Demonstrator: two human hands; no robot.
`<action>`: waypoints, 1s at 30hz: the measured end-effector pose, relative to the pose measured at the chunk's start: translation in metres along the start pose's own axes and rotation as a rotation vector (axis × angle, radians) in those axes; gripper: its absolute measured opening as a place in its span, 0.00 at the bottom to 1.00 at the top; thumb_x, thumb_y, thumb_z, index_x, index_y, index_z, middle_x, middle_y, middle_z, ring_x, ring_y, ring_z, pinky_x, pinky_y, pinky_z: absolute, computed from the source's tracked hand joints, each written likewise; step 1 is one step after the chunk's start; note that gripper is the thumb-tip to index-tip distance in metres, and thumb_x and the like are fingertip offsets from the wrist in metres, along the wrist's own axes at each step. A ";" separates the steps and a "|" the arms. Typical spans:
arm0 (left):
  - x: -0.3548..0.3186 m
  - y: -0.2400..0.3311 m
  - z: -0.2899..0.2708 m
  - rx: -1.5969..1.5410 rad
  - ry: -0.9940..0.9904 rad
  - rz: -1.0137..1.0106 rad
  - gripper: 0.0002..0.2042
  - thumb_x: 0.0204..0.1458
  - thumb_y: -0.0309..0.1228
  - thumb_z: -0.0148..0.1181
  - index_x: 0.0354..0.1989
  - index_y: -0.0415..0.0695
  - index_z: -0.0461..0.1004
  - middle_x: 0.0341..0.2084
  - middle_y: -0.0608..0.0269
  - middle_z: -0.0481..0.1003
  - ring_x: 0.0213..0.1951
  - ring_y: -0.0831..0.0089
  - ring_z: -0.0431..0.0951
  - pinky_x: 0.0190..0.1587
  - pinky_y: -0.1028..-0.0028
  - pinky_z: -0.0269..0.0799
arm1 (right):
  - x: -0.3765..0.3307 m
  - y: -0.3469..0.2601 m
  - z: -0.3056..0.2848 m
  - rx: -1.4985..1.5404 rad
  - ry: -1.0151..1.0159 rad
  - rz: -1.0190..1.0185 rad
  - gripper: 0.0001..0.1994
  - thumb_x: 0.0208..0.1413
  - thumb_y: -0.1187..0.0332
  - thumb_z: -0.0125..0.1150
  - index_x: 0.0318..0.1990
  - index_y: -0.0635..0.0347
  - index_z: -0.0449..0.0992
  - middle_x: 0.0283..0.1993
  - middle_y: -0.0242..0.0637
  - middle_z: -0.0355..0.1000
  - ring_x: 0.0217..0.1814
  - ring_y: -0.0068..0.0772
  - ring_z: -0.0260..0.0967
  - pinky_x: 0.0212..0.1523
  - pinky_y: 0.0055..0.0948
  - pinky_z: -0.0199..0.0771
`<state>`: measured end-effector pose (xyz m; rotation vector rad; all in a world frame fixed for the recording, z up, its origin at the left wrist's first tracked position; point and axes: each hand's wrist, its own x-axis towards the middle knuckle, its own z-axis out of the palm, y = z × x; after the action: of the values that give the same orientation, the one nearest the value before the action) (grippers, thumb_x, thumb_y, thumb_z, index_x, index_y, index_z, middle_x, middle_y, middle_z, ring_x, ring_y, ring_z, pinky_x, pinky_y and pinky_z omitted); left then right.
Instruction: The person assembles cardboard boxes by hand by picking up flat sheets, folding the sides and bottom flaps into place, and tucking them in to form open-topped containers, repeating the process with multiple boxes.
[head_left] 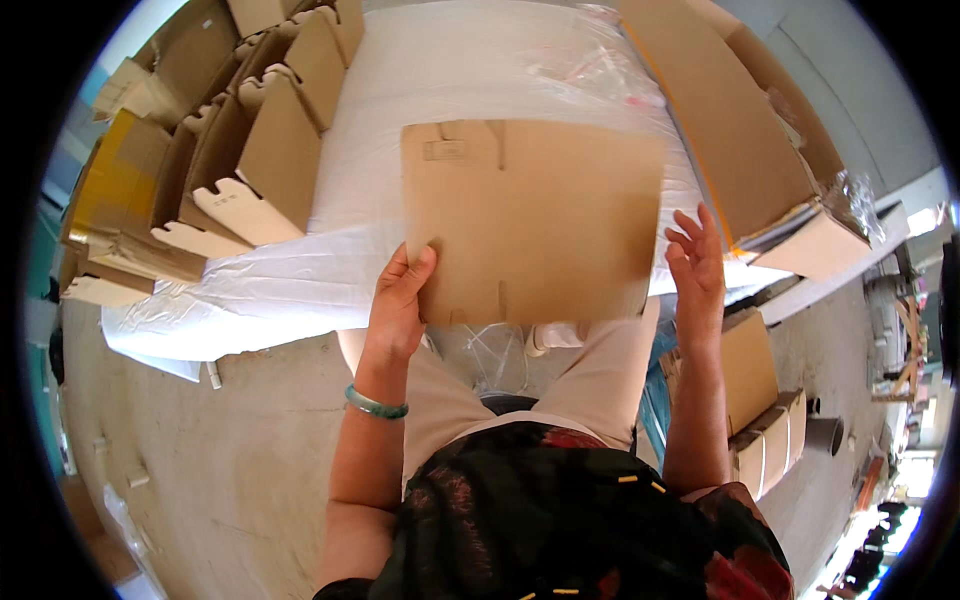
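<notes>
A flat brown cardboard sheet (pixel 540 220) is held up over the near edge of the table, above my lap. My left hand (pixel 402 295) grips its lower left edge, thumb on the near face and the fingers partly hidden behind. Short slits run in from its top and bottom edges, and a small printed box sits near its upper left corner. Just off the sheet's right edge, my right hand (pixel 697 255) is raised with fingers apart and slightly bent, holding nothing. A green bangle (pixel 376 403) circles my left wrist.
Notched cardboard box pieces (pixel 275 155) stand in rows on the white-covered table (pixel 370 90) at the left. A large open carton (pixel 730 120) lies along the right side. Clear plastic bags (pixel 600 65) rest at the far right. More cardboard (pixel 765 440) sits below, beside my right arm.
</notes>
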<state>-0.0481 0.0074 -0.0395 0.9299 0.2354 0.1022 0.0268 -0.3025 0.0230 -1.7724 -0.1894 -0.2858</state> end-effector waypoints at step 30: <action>-0.012 0.002 -0.011 0.302 -0.053 0.287 0.17 0.65 0.27 0.50 0.61 0.42 0.69 0.58 0.65 0.71 0.62 0.73 0.65 0.67 0.67 0.56 | 0.052 -0.086 0.096 -0.497 -0.252 -0.810 0.24 0.50 0.74 0.65 0.58 0.50 0.73 0.66 0.41 0.61 0.68 0.48 0.59 0.63 0.48 0.61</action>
<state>-0.0621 0.0152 -0.0421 1.2628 0.0664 0.3126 0.0607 -0.1911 0.0991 -2.1461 -1.1063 -0.7341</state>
